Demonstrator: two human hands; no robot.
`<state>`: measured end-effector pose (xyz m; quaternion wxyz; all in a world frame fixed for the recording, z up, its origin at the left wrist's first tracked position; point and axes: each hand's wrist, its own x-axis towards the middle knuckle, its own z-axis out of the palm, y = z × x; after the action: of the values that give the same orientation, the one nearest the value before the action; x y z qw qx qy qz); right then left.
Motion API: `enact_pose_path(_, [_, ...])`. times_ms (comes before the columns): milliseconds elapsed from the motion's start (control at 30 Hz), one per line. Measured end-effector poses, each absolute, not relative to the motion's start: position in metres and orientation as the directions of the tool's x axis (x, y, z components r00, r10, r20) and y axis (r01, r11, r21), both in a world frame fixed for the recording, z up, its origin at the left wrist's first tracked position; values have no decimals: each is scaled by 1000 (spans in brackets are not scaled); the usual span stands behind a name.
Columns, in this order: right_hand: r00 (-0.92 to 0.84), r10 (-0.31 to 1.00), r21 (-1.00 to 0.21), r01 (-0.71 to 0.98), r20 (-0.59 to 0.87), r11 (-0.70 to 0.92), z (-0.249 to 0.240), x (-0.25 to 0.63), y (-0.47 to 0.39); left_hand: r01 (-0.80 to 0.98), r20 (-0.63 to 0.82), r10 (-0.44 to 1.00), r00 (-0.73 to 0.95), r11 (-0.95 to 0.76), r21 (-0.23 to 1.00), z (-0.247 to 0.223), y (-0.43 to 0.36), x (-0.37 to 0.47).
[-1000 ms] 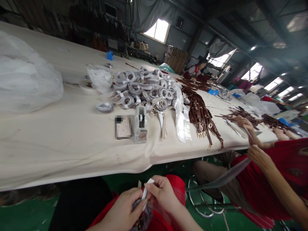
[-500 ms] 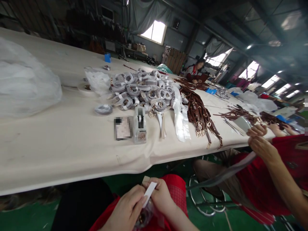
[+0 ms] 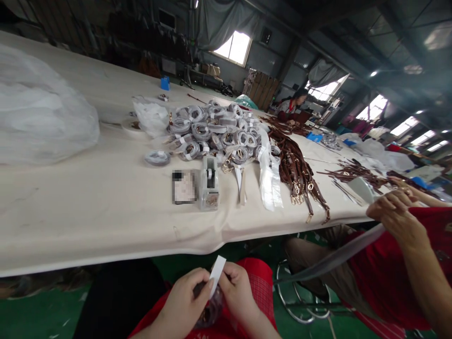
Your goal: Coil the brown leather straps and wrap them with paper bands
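Over the lap, my left hand [image 3: 189,296] pinches a white paper strip [image 3: 217,275] between thumb and fingers. My right hand [image 3: 237,287] is closed close beside it, at the strip's right edge. Beneath both hands lies a coiled strap in clear plastic [image 3: 212,308], partly covered by the fingers. On the table edge ahead stand a tape dispenser [image 3: 211,186] and, to its right, white and tan strips [image 3: 240,186]. Behind them is a pile of wrapped coiled straps [image 3: 219,129].
Brown straps with metal clasps [image 3: 296,169] lie right of white plastic bags [image 3: 270,183]. A large plastic bag [image 3: 45,113] is at left. At right, a person in red [image 3: 399,273] works with their hands near the table edge. Another person [image 3: 291,106] sits farther back.
The view has shifted slightly. My right hand's fingers have curled in beside the strip, and the tan piece behind it is no longer visible. The neighbouring person's hands have moved.
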<state>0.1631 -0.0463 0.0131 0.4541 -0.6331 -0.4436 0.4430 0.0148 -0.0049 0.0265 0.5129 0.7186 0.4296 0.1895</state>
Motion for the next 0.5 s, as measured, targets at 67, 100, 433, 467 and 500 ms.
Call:
enact_pose_path(67, [154,974,-952,233,-164,-197,19,167,-48,402,-162,825,542,-85,912,26,-8,14])
enact_pose_path(100, [111,981,-944,273,-162,-187,23,170,-49,386,-159,826,541,-76,919,26,-10,12])
enact_pose_path(433, [-133,991,-911,408,6,60,58,181,-67,371,129,872,473,-330,868,22,-35,-1])
enact_pose_path(467, [-141,990,-917,392,24,78,59,181,-68,381,220,863,454,-411,828,21,-38,-2])
enact_pose_path(500, [-151,988,-920,381,39,95,61,182,-70,386,307,840,447,-491,781,20,-40,-4])
